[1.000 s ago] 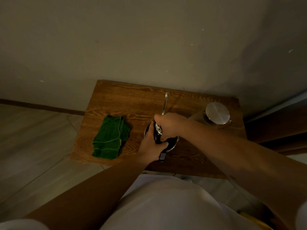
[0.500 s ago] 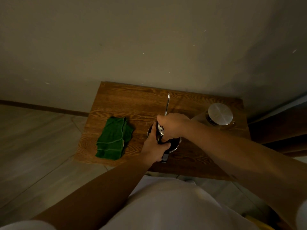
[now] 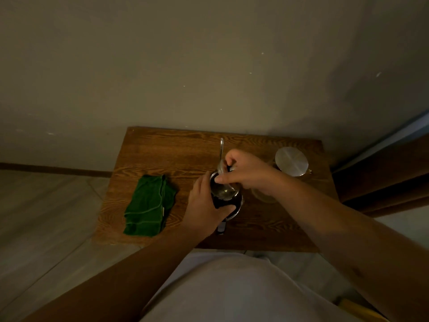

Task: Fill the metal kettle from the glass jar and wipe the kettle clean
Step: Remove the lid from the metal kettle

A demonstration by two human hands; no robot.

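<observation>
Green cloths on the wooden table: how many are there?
1. A folded green cloth lies on the wooden table's left side, untouched by either hand; none seems hidden.

Green cloth (image 3: 149, 205) on brown wood-grain table (image 3: 176, 149) (silvery jar lid (image 3: 292, 161))

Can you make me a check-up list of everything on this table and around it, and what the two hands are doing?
Surface: wooden table, dimly lit, pushed against a wall.
Job's things: metal kettle in the middle, thin spout pointing at the wall; its lid is tilted up off the opening. Glass jar at the right, metal cap on. Folded green cloth at the left, apart from the kettle.
Clutter: nothing seen.
Hands: left hand grips the kettle's side; right hand pinches the lid.
Cables: nothing seen.
Surroundings: plain wall, tiled floor, dark curtain at the right.
</observation>
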